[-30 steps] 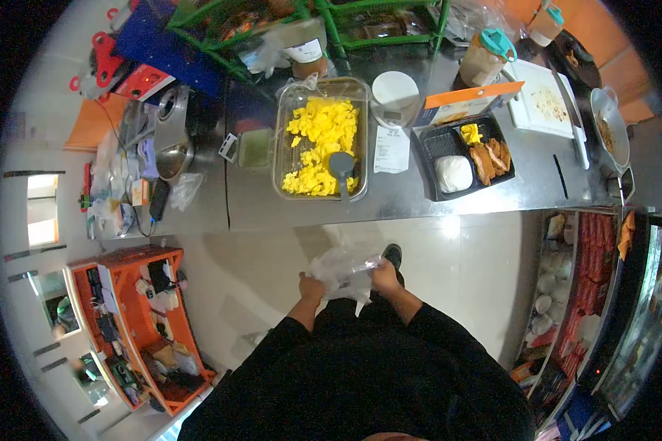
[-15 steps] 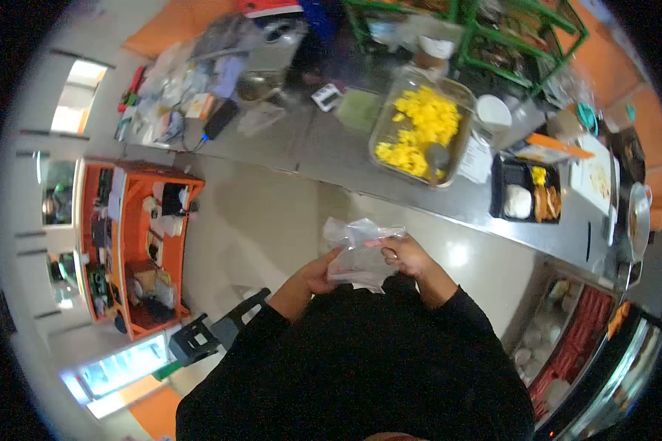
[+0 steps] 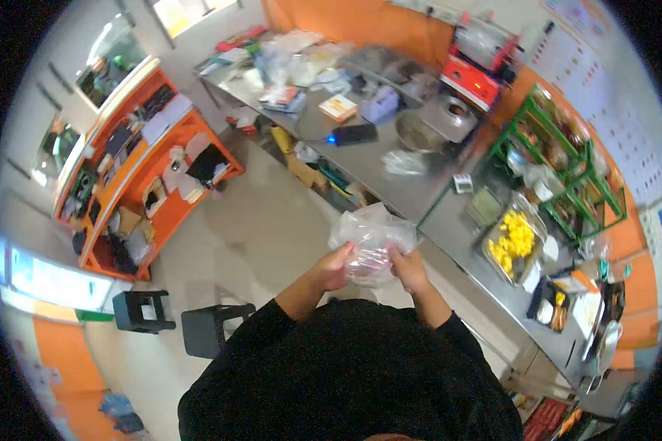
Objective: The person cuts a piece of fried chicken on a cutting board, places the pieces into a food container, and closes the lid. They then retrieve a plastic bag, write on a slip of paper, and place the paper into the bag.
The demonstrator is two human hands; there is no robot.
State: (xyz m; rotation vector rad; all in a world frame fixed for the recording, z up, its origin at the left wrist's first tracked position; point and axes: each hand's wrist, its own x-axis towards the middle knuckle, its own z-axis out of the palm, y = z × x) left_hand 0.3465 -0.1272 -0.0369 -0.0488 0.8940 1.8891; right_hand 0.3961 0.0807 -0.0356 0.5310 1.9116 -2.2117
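A clear plastic bag [image 3: 375, 229] is held up in front of my body, over the gap between my chest and the counter. My left hand [image 3: 334, 270] grips its left side, the thumb pressed on the plastic. On the opposite side my right hand [image 3: 407, 270] pinches the bag in the same way. Something pinkish shows through the crumpled plastic between my thumbs; I cannot make out what it is. The fingers behind the bag are hidden.
A steel counter [image 3: 438, 257] runs along the front, carrying a tray [image 3: 484, 250] of yellow food, a black meal box [image 3: 541, 305], green racks [image 3: 559, 121] and a red machine [image 3: 467, 81]. Orange shelves [image 3: 162, 198] stand left; black stools [image 3: 204, 331] sit behind them.
My view has turned left, so the yellow food tray now lies farther right and more of the left counter shows. Both hands keep the bag, which is now spread wider between them.
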